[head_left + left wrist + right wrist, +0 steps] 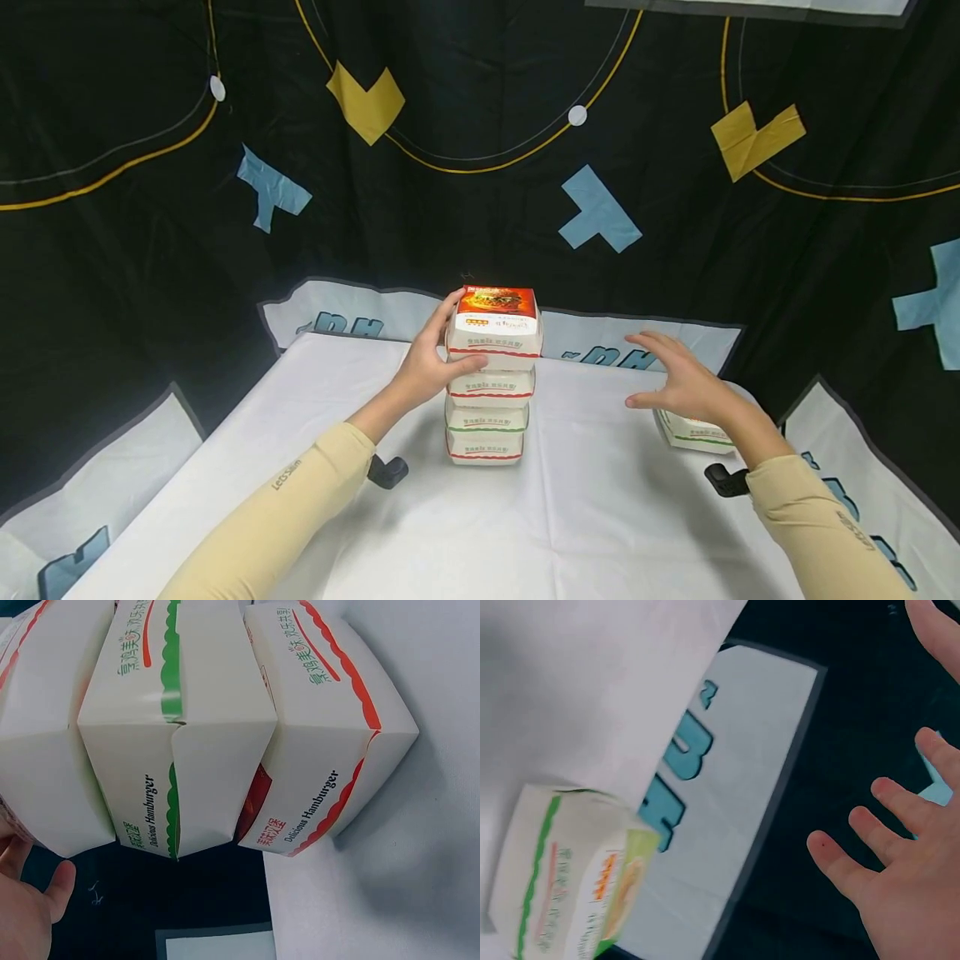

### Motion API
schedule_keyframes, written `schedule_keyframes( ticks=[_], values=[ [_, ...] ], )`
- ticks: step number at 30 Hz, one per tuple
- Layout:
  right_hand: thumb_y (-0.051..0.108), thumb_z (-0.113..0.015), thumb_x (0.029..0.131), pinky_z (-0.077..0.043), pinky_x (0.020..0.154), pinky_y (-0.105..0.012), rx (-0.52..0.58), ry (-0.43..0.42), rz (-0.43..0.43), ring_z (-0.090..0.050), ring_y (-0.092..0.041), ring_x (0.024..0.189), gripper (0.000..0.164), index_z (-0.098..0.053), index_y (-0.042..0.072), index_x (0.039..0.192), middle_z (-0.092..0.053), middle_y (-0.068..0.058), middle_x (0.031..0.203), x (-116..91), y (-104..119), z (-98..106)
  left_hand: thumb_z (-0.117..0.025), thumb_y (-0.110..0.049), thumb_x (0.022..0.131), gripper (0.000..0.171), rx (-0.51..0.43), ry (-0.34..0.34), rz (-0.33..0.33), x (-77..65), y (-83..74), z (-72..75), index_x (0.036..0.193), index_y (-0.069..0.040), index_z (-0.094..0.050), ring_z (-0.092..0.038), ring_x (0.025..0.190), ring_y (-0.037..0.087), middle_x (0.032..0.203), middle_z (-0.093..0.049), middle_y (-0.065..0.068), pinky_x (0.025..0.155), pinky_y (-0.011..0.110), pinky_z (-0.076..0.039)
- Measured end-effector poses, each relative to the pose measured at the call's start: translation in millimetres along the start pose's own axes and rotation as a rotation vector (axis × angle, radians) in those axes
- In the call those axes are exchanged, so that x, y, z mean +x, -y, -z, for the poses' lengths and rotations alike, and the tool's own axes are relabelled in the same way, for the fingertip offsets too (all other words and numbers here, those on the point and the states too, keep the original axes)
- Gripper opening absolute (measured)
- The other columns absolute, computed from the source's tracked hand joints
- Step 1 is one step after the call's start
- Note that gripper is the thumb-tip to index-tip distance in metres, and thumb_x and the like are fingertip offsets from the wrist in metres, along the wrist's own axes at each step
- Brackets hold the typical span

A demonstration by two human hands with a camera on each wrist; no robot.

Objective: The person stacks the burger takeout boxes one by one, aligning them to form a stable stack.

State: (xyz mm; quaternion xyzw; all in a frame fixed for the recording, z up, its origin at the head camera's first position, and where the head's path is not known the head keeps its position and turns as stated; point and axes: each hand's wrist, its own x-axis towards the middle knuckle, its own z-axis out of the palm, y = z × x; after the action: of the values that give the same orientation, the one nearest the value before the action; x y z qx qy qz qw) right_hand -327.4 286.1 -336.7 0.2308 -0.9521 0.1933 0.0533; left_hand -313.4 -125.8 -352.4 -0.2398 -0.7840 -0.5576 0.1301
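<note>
Several cardboard hamburger boxes stand in an upright stack in the middle of the table. The top hamburger box (pixel 493 327) has a red lid with a burger picture. My left hand (pixel 424 367) grips it from the left, thumb across its front and fingers at its far side. Lower boxes (pixel 180 712) with green and red scalloped trim fill the left wrist view. My right hand (pixel 686 383) hovers at the right with fingers spread, holding nothing. Below it another hamburger box (pixel 562 877) with green trim sits on the table, partly hidden by the hand in the head view.
A white cloth covers the table (pixel 450 533). Behind it hangs a black curtain (pixel 465 225) with blue and gold tape pieces. White lettered panels (pixel 727 765) border the table's far edge. Black camera mounts (pixel 387 472) stick out at both wrists.
</note>
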Motion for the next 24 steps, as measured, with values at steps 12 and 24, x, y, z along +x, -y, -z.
schedule_keyframes(
  ticks=[12,24],
  values=[
    [0.061,-0.08,0.075,-0.024,0.104,-0.081,0.006,0.036,-0.106,-0.019,-0.051,0.145,0.104,-0.032,0.018,0.157,-0.023,-0.023,0.163,-6.3,-34.2,-9.1,-0.08,-0.019,0.086,0.095,-0.02,0.004,-0.002,-8.7,-22.4,2.8,0.16,-0.029,-0.021,-0.044,0.133,0.028,0.152,-0.042,0.01,0.103,0.059,-0.046],
    [0.054,-0.082,0.077,-0.021,0.103,-0.082,0.018,0.05,-0.135,-0.021,-0.055,0.143,0.101,-0.034,0.013,0.155,-0.026,-0.027,0.161,-17.2,-55.5,-14.2,-0.08,-0.018,0.086,0.096,-0.009,0.002,0.009,-7.2,-22.3,0.8,0.16,-0.031,-0.021,-0.043,0.134,0.028,0.154,-0.041,0.01,0.103,0.057,-0.047]
  ],
)
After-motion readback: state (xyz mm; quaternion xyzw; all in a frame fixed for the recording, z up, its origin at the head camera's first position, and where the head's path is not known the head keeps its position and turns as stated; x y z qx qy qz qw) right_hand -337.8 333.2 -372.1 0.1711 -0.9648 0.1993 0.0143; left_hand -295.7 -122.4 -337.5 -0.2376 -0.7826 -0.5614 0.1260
